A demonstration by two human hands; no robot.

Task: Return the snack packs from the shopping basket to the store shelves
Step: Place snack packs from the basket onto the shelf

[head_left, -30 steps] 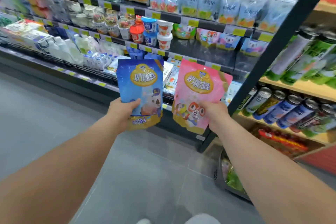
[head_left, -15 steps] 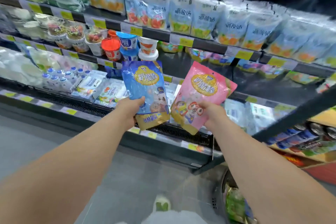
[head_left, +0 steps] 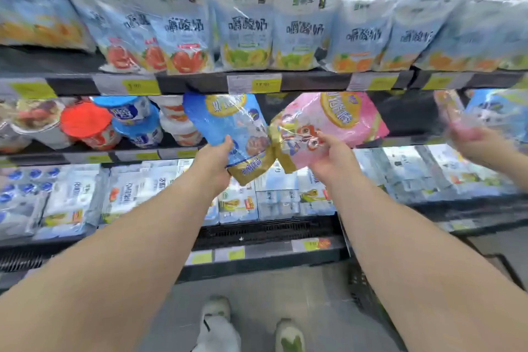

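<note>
Red-lidded cup [head_left: 85, 123]: on the middle shelf, left of both packs; I judge a wide swing could topple it.
Blue pack [head_left: 228, 126]: raised before the middle shelf, top edge just under the price rail [head_left: 254, 83]; may snag there.
Left hand [head_left: 213, 158]: thumb and fingers pinch the blue pack low down; the slick film could slip.
Pink pack [head_left: 337, 120]: tilted, gold base touching the blue pack's; I expect tangling if both go in together.
Right hand [head_left: 328, 157]: fingers curled round the pink pack's lower part.
Far-right hand [head_left: 480, 143]: blurred, owner unclear; collision risk.
Basket [head_left: 357, 291]: on the floor, lower right; trip hazard.
</note>
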